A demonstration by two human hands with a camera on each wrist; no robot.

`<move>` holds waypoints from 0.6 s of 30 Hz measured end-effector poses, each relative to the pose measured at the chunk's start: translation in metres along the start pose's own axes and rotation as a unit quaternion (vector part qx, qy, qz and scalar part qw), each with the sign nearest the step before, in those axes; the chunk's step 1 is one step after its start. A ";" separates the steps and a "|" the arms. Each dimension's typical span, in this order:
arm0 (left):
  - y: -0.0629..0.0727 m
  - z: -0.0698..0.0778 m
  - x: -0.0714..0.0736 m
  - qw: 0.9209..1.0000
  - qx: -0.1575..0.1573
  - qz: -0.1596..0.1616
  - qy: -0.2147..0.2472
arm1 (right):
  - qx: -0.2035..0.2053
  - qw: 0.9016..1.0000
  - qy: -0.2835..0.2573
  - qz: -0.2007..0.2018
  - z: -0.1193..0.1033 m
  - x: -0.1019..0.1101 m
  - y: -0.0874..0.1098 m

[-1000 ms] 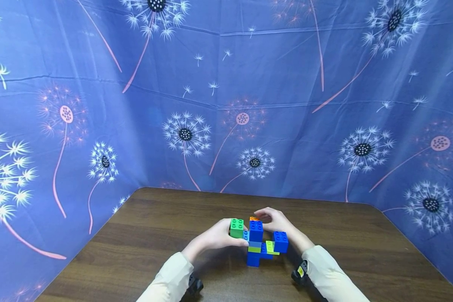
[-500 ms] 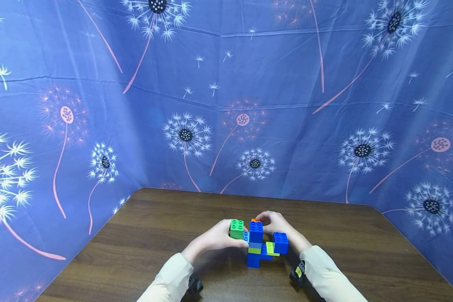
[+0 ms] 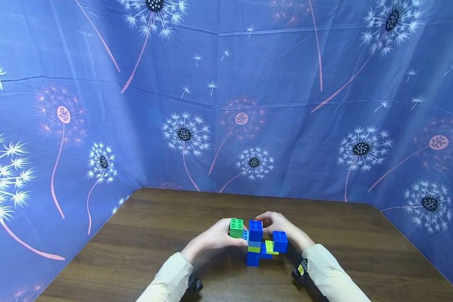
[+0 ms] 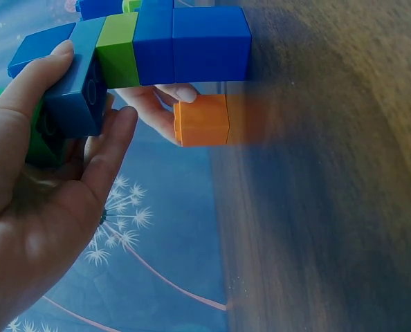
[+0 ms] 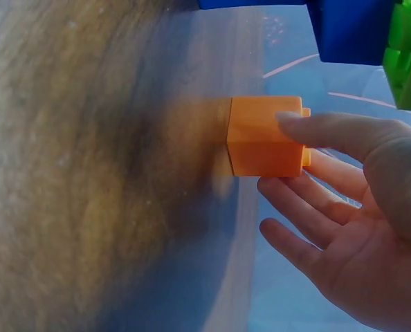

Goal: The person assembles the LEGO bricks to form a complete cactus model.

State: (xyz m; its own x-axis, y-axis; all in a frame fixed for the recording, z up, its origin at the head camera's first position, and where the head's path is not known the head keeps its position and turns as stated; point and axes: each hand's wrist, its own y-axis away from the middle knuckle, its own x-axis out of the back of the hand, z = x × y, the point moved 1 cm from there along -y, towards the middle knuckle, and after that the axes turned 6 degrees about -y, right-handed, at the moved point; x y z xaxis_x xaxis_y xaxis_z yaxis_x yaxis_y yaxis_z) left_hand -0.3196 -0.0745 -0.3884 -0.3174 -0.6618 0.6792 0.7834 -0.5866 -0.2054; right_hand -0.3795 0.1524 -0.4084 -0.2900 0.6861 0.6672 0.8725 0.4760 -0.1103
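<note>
A built-up structure of toy building bricks stands on the table, with a tall blue brick (image 3: pixel 255 235) in it. Its left arm carries a green brick (image 3: pixel 235 228), and a blue brick (image 3: pixel 280 243) sits at the right end. My left hand (image 3: pixel 218 235) grips that left arm, thumb and fingers around a lighter blue brick (image 4: pixel 77 97). Behind the structure, my right hand (image 3: pixel 275 222) pinches an orange brick (image 5: pixel 268 138) that stands upright on the table. In the right wrist view, the thumb lies on its side. From the head, the structure hides most of the orange brick.
The brown wooden table (image 3: pixel 166 218) spreads around the structure. A blue cloth with dandelion prints (image 3: pixel 219 84) hangs behind the table and along both sides. Black wrist cameras (image 3: pixel 300 272) sit below the sleeves.
The right hand's fingers have come down onto the orange brick behind the structure. The orange brick now shows less in the head view. The left hand stays in place.
</note>
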 end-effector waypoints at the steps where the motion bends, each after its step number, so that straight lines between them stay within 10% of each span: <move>1: 0.000 0.000 0.000 1.000 0.000 0.000 0.000 | -0.005 1.000 0.001 -0.001 -0.001 -0.001 0.001; 18: 0.001 -0.001 0.000 1.000 0.000 -0.002 0.005 | 0.000 1.000 0.004 0.005 0.005 0.001 0.002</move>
State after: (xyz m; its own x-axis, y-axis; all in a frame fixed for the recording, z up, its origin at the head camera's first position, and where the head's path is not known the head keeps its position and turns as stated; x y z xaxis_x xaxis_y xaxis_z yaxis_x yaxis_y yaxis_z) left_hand -0.3195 -0.0757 -0.3894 -0.3252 -0.6641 0.6732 0.7828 -0.5885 -0.2023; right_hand -0.3798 0.1572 -0.4112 -0.2776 0.6859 0.6726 0.8754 0.4690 -0.1170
